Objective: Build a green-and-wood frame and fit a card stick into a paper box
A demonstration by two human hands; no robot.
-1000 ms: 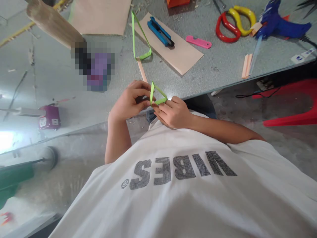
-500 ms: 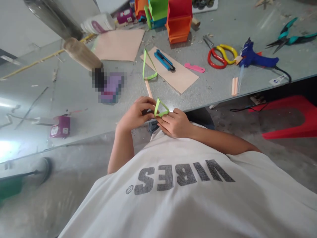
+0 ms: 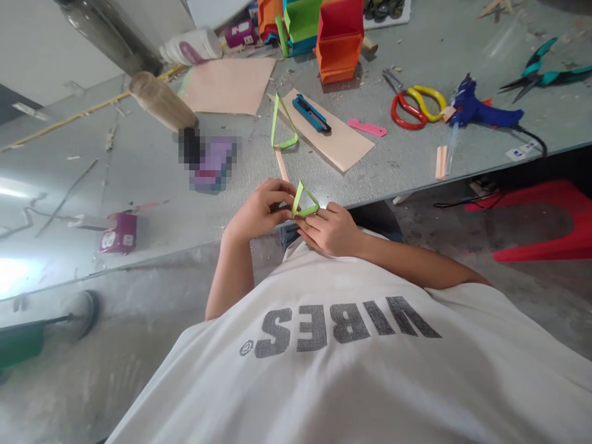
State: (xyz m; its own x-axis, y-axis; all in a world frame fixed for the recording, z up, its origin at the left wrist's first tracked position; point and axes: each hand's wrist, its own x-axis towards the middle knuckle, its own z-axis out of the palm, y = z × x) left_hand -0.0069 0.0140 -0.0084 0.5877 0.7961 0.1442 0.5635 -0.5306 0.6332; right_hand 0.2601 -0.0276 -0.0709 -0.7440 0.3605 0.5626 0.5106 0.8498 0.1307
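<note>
My left hand and my right hand both pinch a small green paper strip folded into a triangle, held at the near edge of the grey table. The thumbs and fingertips press its lower corner. A larger green paper triangle stands on the table just beyond my hands, with a thin pale strip lying below it.
A beige card carries a blue utility knife. A pink cutter, red and yellow scissors, a blue glue gun, teal pliers and coloured paper boxes lie further back. A red plastic chair stands at the right.
The view has tilted up, so more of the table's far side shows. My hands keep the same pinch on the small green triangle.
</note>
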